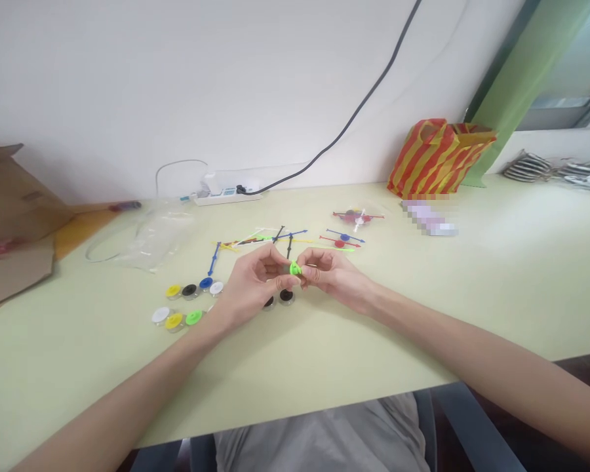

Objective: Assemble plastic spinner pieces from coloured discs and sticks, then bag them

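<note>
My left hand [253, 282] and my right hand [335, 275] meet above the table, both pinching one small bright green plastic piece [295, 268]. Its round part faces the left fingers, and a narrower part sits between the right fingertips. Just below my hands are two black-topped clear discs, one [286, 296] in plain sight and the other partly covered by my left hand. Beside my left wrist lie several similar discs, among them a blue one [206, 283], a yellow one [174, 321] and a green one [193, 317]. Behind my hands, coloured plastic arrows [215, 259] lie in a loose pile.
Further right are a red arrow with a disc [339, 244], a blue one [345, 236] and a bagged set [358, 217]. A power strip [229, 195] sits by the wall, near a clear plastic bag [164, 236]. A striped bag [437, 160] stands at the back right.
</note>
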Motion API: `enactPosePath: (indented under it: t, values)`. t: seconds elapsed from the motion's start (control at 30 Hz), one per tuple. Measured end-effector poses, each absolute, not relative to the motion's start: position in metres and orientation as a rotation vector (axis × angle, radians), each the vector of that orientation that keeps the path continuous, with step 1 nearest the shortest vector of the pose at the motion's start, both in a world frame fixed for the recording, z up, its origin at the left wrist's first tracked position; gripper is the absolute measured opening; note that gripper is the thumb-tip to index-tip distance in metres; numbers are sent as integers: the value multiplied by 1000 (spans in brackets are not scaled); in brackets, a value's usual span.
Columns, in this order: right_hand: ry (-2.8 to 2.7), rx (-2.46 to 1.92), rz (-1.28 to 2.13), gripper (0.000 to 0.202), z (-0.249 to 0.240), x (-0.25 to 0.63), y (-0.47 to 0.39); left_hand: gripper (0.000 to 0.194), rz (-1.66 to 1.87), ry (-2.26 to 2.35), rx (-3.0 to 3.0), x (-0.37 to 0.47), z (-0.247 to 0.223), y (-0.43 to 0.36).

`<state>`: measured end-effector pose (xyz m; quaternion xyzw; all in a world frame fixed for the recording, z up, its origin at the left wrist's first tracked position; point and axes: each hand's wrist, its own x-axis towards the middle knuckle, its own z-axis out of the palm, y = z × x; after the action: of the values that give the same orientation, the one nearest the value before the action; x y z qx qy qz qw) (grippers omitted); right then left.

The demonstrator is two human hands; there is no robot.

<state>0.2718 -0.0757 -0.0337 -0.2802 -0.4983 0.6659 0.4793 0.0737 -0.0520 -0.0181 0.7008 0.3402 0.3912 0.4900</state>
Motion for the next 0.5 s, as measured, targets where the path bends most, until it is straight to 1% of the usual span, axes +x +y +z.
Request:
enactPosePath:
  t: [0.27,0.5]
  values:
    - [-1241,-699,1629,36,-40,272,-73,32,977,816,1771,75,-15,-57]
    - [-1352,-839,1445,37,-34,270,-83,27,957,791,1786,75,-14,-60]
